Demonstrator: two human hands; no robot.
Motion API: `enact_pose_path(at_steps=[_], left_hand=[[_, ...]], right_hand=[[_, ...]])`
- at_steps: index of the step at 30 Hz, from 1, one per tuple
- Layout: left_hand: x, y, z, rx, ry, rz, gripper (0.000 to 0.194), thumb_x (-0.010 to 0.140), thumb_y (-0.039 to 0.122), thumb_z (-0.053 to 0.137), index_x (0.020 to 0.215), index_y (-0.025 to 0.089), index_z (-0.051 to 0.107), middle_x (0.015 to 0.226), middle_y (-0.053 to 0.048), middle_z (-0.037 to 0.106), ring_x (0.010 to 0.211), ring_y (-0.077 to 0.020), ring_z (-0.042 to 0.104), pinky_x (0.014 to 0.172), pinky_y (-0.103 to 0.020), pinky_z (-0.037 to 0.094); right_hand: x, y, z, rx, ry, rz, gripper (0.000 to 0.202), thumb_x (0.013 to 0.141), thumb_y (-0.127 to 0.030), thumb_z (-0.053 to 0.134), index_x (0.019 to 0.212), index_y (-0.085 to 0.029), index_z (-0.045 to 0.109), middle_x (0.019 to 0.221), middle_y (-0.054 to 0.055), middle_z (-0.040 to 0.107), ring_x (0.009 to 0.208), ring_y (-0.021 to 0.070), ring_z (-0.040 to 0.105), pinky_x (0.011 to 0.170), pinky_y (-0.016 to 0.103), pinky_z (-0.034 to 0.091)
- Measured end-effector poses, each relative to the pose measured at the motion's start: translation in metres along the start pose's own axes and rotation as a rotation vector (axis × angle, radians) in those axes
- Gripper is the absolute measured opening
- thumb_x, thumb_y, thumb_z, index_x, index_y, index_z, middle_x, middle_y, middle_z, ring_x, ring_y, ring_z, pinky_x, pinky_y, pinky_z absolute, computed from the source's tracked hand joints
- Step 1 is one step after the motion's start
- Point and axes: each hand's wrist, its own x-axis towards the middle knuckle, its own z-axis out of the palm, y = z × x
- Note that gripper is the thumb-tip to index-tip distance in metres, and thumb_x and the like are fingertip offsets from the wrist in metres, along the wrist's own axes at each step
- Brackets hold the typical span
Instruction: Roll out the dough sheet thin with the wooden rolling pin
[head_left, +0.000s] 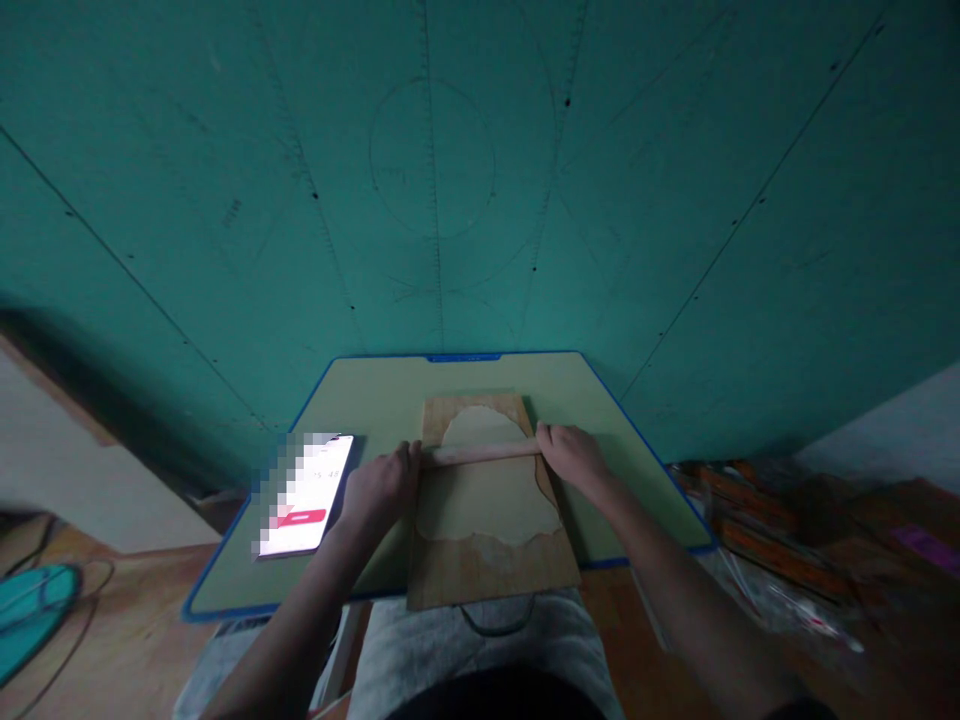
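A wooden rolling pin point(480, 453) lies crosswise over a flat, pale sheet of dough point(480, 500) with a wavy edge. Beneath the dough is a wooden board point(491, 575), its near end reaching past the table's front edge. My left hand point(386, 480) is closed on the pin's left end. At the other end, my right hand point(570, 452) is also closed round the pin. Dough shows both beyond the pin and on the near side of it.
A lit phone point(311, 500), partly pixelated, lies on the left of the small blue-edged table point(375, 385). Behind the table rises a green wall point(465, 180) with drawn lines. Plastic-wrapped items point(780, 550) are on the floor at right, a teal object point(37, 610) at left.
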Motion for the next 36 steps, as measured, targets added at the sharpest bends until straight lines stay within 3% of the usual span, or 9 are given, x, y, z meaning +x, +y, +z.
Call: enact_pose_path(at_steps=[5,9,11,14,18,26,29,33,36], left_hand=[[-0.036,-0.001,0.011,-0.058,-0.043,-0.018,0.034,0.107,0.022,0.024,0.112,0.016,0.057,0.088,-0.010,0.072,0.079,-0.0276,0.074,0.055,-0.030,0.046],[-0.062,0.001,0.014,-0.137,-0.124,-0.114,0.032,0.107,0.026,0.028,0.103,0.019,0.059,0.077,-0.006,0.070,0.075,-0.0250,0.075,0.057,-0.028,0.046],[-0.058,0.001,0.012,-0.123,-0.116,-0.117,0.033,0.107,0.025,0.029,0.102,0.019,0.061,0.077,-0.007,0.071,0.076,-0.0249,0.075,0.058,-0.029,0.046],[-0.035,-0.001,0.008,-0.077,-0.072,-0.084,0.039,0.108,0.025,0.025,0.101,0.017,0.062,0.080,-0.010,0.072,0.080,-0.0261,0.075,0.060,-0.030,0.048],[-0.011,-0.003,0.004,-0.030,-0.043,-0.026,0.030,0.104,0.019,0.032,0.116,0.013,0.059,0.093,-0.015,0.073,0.092,-0.0309,0.073,0.065,-0.034,0.050],[-0.046,0.006,0.014,-0.074,-0.101,-0.076,0.033,0.105,0.021,0.027,0.101,0.018,0.060,0.080,-0.010,0.071,0.078,-0.0275,0.074,0.060,-0.031,0.050],[-0.034,0.004,0.013,0.000,-0.066,-0.007,0.025,0.101,0.018,0.036,0.109,0.015,0.059,0.086,-0.014,0.071,0.083,-0.0299,0.073,0.063,-0.033,0.052],[-0.010,0.001,0.008,0.020,-0.024,0.013,0.030,0.102,0.016,0.033,0.121,0.013,0.055,0.093,-0.016,0.071,0.090,-0.0297,0.073,0.067,-0.033,0.053],[-0.016,0.003,0.008,0.023,-0.022,0.020,0.029,0.103,0.017,0.033,0.120,0.015,0.055,0.093,-0.014,0.071,0.088,-0.0276,0.073,0.065,-0.030,0.052]], right_hand=[[-0.041,-0.009,0.012,0.014,-0.027,0.017,0.047,0.104,-0.021,0.028,0.111,-0.017,0.074,0.091,0.014,0.078,0.085,0.0263,0.075,0.063,0.030,0.046],[-0.071,-0.012,0.020,0.070,-0.029,0.002,0.044,0.104,-0.021,0.032,0.108,-0.016,0.075,0.088,0.014,0.078,0.083,0.0259,0.075,0.060,0.030,0.043],[-0.068,-0.012,0.016,0.081,-0.046,0.007,0.042,0.103,-0.020,0.034,0.108,-0.014,0.075,0.089,0.015,0.078,0.084,0.0258,0.075,0.062,0.029,0.043],[-0.042,-0.009,0.005,0.084,-0.044,0.061,0.038,0.102,-0.021,0.037,0.108,-0.013,0.074,0.091,0.016,0.078,0.086,0.0245,0.074,0.066,0.027,0.045],[-0.013,-0.006,-0.003,0.082,-0.017,0.103,0.038,0.101,-0.020,0.037,0.118,-0.011,0.070,0.097,0.018,0.077,0.090,0.0243,0.074,0.068,0.027,0.046],[-0.051,-0.007,0.022,0.065,-0.033,0.083,0.040,0.102,-0.022,0.035,0.109,-0.014,0.073,0.090,0.016,0.077,0.082,0.0240,0.073,0.067,0.028,0.044],[-0.043,-0.006,0.015,0.008,-0.055,0.069,0.040,0.102,-0.019,0.034,0.112,-0.013,0.073,0.093,0.017,0.077,0.086,0.0259,0.074,0.065,0.029,0.044],[-0.023,-0.004,0.003,-0.031,-0.058,0.077,0.040,0.100,-0.014,0.035,0.120,-0.012,0.070,0.100,0.019,0.077,0.092,0.0271,0.074,0.065,0.028,0.044],[-0.028,-0.004,0.005,-0.036,-0.064,0.072,0.042,0.100,-0.013,0.033,0.121,-0.012,0.069,0.100,0.018,0.077,0.091,0.0284,0.074,0.065,0.029,0.045]])
